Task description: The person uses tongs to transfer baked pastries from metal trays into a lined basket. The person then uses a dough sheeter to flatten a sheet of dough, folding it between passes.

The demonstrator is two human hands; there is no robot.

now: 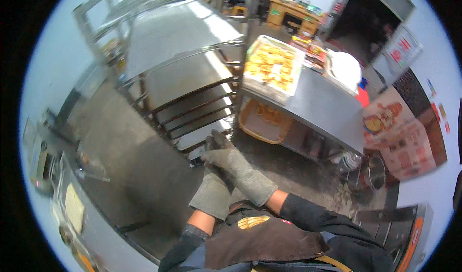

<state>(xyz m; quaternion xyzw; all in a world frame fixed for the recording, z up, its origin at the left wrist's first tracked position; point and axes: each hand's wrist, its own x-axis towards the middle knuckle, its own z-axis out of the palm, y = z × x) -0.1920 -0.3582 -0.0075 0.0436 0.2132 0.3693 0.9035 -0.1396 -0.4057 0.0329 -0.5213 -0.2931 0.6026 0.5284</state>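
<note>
Both my hands wear thick grey work gloves and meet in front of my body, close to the lower front of the metal rack. My right hand (231, 157) lies across the left, its gloved fingers stretched out toward the rack, with nothing visible in it. Most of my left hand (208, 172) is hidden behind the right, so its fingers do not show; the wide cuff of its glove does. The tall rack (195, 87) carries large flat trays (180, 31) on its upper levels, above several dark side rails.
Right of the rack, a grey metal table (322, 111) bears a tray of golden baked pieces (272, 65). Below it sits a yellow basket (260, 132) holding more. A metal bin (373, 173) and cardboard boxes (404, 137) stand farther right. A counter (96, 233) runs along the lower left.
</note>
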